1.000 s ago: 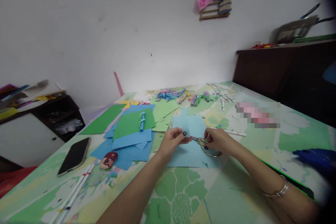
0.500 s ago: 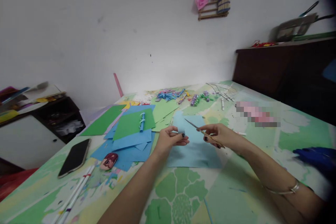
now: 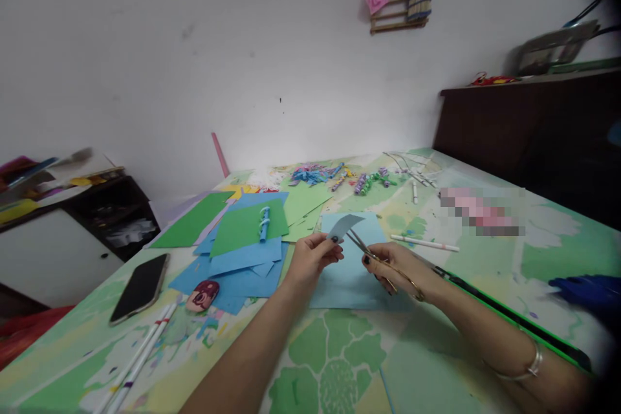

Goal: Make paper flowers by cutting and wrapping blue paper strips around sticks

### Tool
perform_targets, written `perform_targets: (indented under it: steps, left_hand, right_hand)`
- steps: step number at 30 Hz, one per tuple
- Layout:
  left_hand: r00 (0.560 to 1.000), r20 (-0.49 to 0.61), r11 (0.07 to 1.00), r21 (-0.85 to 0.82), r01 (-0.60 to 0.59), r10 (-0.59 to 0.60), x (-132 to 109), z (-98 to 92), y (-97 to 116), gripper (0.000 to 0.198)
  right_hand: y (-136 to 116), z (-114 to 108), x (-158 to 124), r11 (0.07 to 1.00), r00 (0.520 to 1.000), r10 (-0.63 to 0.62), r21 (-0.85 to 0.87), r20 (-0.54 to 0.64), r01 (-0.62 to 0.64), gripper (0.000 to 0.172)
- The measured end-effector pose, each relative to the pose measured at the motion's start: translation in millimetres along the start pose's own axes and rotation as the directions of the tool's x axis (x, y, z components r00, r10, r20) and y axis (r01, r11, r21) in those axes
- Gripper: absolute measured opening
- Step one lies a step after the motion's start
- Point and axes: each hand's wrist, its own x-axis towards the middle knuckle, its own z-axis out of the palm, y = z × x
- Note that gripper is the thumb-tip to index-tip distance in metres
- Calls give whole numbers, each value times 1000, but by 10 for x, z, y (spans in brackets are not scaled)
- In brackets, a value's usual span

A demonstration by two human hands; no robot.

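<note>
My left hand is closed, pinching a small piece of blue-grey paper between thumb and fingers. In my right hand is a pair of gold-handled scissors, its blades slightly apart and pointing up and left. The blade tips are at the right side of the paper piece; whether they touch it I cannot tell. Beneath both hands a light blue sheet lies flat on the table. A white marker rests just beyond my right hand.
Green and blue sheets overlap at left, with a rolled blue paper tube on top. Nearer lie a phone, a small pink case and white pens. A black and green cutter lies by my right forearm. Curled paper pieces are at the back.
My left hand has turned the paper piece, which now leans to the right. The scissors have moved slightly down and left, and their blades have parted. The cutter and the marker show more.
</note>
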Motion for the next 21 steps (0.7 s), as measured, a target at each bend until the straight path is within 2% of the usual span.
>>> perform_targets:
  steps: [3,6,10,16,21]
  left_hand:
    - [999,-46,999,-51,0,-2,5,-2,-3,20]
    - [998,-58,999,-42,-20,18,-2,2,-2,18]
    - [1000,-1,999,46,-16,16,-41,46,-3,18]
    - [999,44,993,114,11,-16,-85,113,-26,20]
    - [999,29,990,140,15,-19,-88,122,-43,20]
  right_hand:
    - [-41,8,-19,998,998,54,17,13,-54,43]
    - [-89,1,-34,991,999,-20,-135,-35,15,41]
    - [-126,24,-28,962,988,-120,-258,-95,92,43]
    - [-120,60,-12,954,986,-124,-286,-113,87,42]
    - [-110,80,-7,955,986,-113,-286,-124,73,40]
